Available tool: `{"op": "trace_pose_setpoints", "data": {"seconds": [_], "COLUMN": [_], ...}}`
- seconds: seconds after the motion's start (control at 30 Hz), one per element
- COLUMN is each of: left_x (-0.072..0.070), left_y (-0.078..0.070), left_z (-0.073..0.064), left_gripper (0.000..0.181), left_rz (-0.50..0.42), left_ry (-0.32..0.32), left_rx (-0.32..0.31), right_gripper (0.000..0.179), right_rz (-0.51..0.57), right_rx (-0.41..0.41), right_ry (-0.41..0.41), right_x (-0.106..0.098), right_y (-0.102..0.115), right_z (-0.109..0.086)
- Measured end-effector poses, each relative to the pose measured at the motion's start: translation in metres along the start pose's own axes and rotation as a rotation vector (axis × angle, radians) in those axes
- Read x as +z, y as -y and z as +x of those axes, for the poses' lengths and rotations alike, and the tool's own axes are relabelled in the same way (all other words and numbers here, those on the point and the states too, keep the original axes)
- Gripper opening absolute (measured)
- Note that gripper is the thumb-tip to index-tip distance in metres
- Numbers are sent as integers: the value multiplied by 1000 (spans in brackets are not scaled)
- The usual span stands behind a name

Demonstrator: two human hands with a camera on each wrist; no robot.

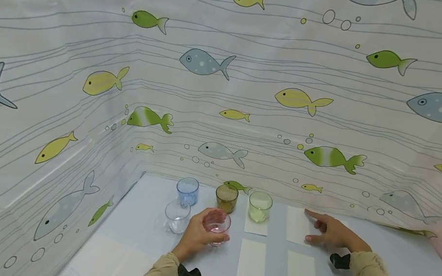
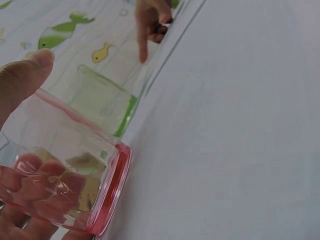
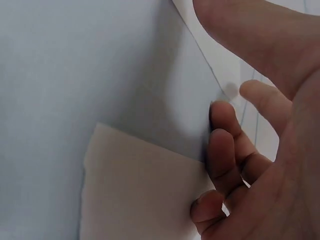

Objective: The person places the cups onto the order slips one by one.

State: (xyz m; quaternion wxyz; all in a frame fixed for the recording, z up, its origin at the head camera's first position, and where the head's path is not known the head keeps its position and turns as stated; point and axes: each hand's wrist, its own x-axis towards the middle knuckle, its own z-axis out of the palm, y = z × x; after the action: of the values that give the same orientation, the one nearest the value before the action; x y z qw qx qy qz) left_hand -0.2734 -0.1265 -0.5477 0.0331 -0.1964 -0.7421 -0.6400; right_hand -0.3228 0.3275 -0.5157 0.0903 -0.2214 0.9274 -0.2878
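Low in the frame's centre, the left hand (image 1: 197,235) curls around the pink glass (image 1: 218,225) standing on the surface (image 1: 393,267), while the right hand (image 1: 330,232), index finger extended, rests on a white paper (image 1: 298,224) right of centre.

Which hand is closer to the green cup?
Left, I think, though it is close. The left hand grips the pink cup just in front-left of the green cup; the right hand rests on a paper sheet to its right.
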Motion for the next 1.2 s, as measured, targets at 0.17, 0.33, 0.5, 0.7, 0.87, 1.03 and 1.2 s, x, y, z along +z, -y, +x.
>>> {"op": "trace_pose_setpoints", "data": {"seconds": [0.17, 0.33, 0.5, 0.7, 0.87, 1.03, 1.2], "left_x": [0, -1, -2, -2, -2, -2, -2], "left_y": [-1, -2, -1, 0, 0, 2, 4], "left_z": [0, 2, 2, 0, 0, -1, -1], "left_gripper": [67, 67, 68, 69, 69, 67, 67], "left_rz": [10, -17, -10, 14, 18, 20, 34], "left_ry": [0, 0, 6, 14, 14, 23, 25], "left_rx": [12, 29, 24, 15, 13, 22, 44], "right_gripper": [96, 98, 104, 110, 114, 115, 112], "right_rz": [-38, -50, -56, -47, -43, -78, -79], "right_rx": [22, 30, 58, 95, 103, 123, 122], "right_ry": [12, 21, 30, 46, 56, 75, 97], "right_x": [2, 2, 1, 1, 1, 0, -2], "right_y": [-1, 1, 4, 11, 15, 13, 11], "right_z": [1, 4, 5, 4, 5, 6, 6]}}
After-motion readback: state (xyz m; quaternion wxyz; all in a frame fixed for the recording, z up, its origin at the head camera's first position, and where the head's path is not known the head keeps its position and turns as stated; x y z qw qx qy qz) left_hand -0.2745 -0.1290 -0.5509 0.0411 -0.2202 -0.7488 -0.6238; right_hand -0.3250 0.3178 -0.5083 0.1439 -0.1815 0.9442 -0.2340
